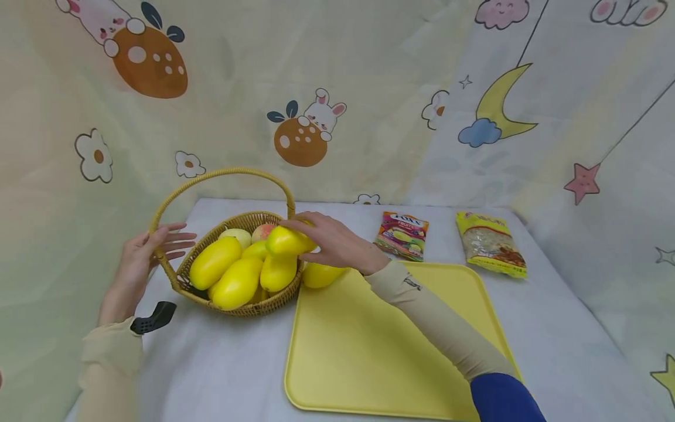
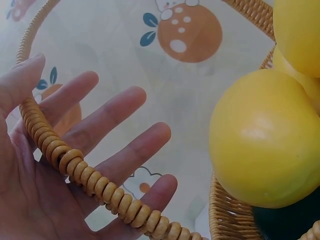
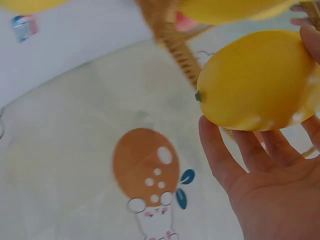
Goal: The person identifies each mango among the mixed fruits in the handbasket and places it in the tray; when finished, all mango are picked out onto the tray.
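My right hand (image 1: pixel 345 243) holds a yellow mango (image 1: pixel 289 241) over the right side of a wicker basket (image 1: pixel 269 307). In the right wrist view, the fingers support this mango (image 3: pixel 260 80) from below and the thumb lies on top. Several more yellow mangoes (image 1: pixel 215 264) fill the basket, with a pale green fruit (image 1: pixel 235 235) and a reddish fruit (image 1: pixel 262 233) behind them. My left hand (image 1: pixel 132 266) is at the left of the basket, fingers straight and spread, with the beaded handle (image 2: pixel 107 192) running across its palm.
Right of the basket lies a yellow tray (image 1: pixel 369 346), with another mango (image 1: pixel 320 275) at its far left corner. Behind the tray are a purple-red candy packet (image 1: pixel 403 235) and a yellow food bag (image 1: pixel 491 244). A patterned cloth (image 1: pixel 369 117) hangs behind the table.
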{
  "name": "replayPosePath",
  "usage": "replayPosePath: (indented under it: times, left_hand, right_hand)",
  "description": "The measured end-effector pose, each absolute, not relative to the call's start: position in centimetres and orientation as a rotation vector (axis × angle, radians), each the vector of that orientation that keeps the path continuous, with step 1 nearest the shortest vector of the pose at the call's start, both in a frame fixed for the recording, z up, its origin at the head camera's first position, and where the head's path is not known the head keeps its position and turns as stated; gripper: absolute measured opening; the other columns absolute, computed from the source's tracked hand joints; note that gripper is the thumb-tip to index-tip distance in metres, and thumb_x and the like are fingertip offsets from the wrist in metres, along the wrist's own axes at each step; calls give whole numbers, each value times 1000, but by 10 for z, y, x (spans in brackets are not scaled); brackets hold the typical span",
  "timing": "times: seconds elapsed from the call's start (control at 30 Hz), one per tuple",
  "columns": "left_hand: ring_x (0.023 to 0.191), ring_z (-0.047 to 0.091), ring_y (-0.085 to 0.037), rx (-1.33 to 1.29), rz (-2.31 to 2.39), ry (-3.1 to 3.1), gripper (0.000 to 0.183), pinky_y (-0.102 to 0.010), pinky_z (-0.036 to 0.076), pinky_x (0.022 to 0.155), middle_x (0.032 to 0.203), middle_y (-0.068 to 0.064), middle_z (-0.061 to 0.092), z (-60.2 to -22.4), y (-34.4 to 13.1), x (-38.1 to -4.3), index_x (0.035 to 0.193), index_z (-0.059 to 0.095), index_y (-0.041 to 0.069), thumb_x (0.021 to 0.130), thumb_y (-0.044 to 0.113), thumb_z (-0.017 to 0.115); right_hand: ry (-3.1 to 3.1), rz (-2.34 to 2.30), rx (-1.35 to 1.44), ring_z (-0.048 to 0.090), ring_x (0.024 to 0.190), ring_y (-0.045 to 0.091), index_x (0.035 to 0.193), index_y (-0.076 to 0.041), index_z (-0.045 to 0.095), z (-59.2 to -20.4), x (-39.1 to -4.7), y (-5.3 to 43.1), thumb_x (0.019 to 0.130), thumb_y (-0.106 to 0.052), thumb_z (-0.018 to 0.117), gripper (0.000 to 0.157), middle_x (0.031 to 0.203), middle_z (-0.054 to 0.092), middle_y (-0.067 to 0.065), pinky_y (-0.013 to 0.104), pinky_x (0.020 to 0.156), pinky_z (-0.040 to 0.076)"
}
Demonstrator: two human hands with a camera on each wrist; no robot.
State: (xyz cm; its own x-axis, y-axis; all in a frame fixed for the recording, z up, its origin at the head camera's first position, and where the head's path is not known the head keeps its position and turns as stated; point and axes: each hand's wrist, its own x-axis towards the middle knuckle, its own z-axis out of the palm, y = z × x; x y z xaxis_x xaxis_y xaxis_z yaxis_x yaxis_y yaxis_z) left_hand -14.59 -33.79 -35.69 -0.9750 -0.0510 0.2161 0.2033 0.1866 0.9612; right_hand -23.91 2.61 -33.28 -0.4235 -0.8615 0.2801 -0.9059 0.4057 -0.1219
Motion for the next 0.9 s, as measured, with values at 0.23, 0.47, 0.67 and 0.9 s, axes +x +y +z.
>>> replayPosePath:
  times: [0.23,0.47,0.67,0.9]
  left_hand:
    - [96,67,-3,-110,-1852,-2297,40,-14,51,79,105,10,71,-353,-339,-146,129,57,9,103,35,41]
    - [94,68,-3,-100,-1840,-2305,39,-15,52,78,103,11,72,-352,-337,-146,126,59,10,103,36,42]
    - [95,68,-4,-98,-1838,-2312,40,-15,53,78,103,12,72,-354,-337,-145,126,59,9,103,36,41]
    - [94,68,-3,-100,-1832,-2304,40,-15,53,78,102,12,72,-356,-337,-145,125,60,10,102,38,42]
  right_hand:
    - [-2577,318,1505,48,122,27,143,-16,42,-356,-236,71,85,-25,74,67,134,51,11,45,101,44]
    - [-2689,351,1447,52,119,30,143,-17,43,-383,-229,98,84,-23,75,67,134,51,13,47,99,46]
    - [-2702,411,1424,54,114,29,140,-13,46,-404,-224,111,82,-20,77,66,130,54,13,45,97,48]
    - [-2698,393,1433,53,116,29,135,-13,52,-414,-221,123,79,-19,79,62,128,55,12,46,100,45]
